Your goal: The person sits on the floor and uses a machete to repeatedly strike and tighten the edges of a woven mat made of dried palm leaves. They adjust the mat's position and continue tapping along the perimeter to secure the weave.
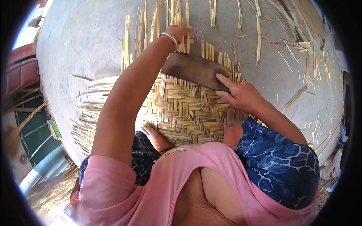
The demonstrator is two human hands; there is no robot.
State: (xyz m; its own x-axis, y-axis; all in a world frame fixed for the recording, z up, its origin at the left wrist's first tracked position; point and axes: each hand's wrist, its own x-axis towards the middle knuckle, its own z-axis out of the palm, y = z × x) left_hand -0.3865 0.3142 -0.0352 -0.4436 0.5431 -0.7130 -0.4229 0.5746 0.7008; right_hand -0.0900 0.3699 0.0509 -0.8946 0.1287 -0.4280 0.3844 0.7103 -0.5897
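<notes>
A mat of pale split-reed strips (181, 109), woven over and under, lies on the floor between my bare feet. Loose strip ends stick out along its far and left edges. My left hand (181, 35), with a bracelet at the wrist, is closed around several upright reed strips (175, 13) past the mat's far edge. In my right hand (241, 94) is one end of a dark, flat, blade-shaped slab (194, 69), thumb along its top face. It lies slantwise over the mat's far edge, its other end close to my left wrist. Whether it is wood or metal, I cannot tell.
Split reeds and slivers (298, 56) litter the grey concrete floor (86, 41) on the right. At the left stand a dark red padded seat (22, 77) and a straw broom (22, 124). A heap of straw (52, 186) lies at lower left.
</notes>
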